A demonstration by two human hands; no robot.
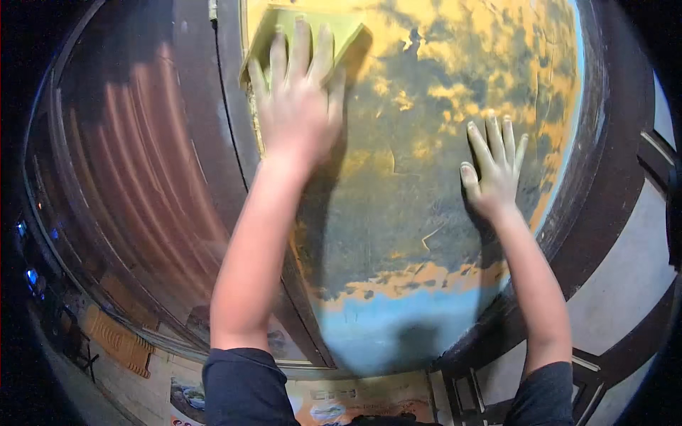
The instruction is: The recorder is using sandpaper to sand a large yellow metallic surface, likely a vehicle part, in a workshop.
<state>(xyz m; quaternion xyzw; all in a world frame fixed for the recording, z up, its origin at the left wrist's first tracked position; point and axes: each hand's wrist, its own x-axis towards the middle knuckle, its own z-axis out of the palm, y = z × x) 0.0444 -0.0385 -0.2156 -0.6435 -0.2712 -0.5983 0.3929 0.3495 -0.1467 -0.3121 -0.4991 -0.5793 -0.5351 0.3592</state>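
My left hand [298, 101] is pressed over a flat yellow-green pad [346, 34], fingers spread on its face and thumb by its right edge. The pad lies against the upper left of an upright wall panel [383, 213]; I cannot tell its material. Patchy grey covers most of this panel over worn yellow-orange, with peeling or cracked spots and a light blue band at the bottom. Lower down and to the right, my right hand [495, 165] rests palm-down on the panel, fingers apart, holding nothing. Blur softens the left hand and forearm.
A black cable [229, 112] hangs along the dark frame left of the panel. Beyond it is a glossy dark surface with reddish-brown folds [154, 128]. Dark framing with white panels [623, 277] curves along the right. Printed sheets [362, 399] show low down.
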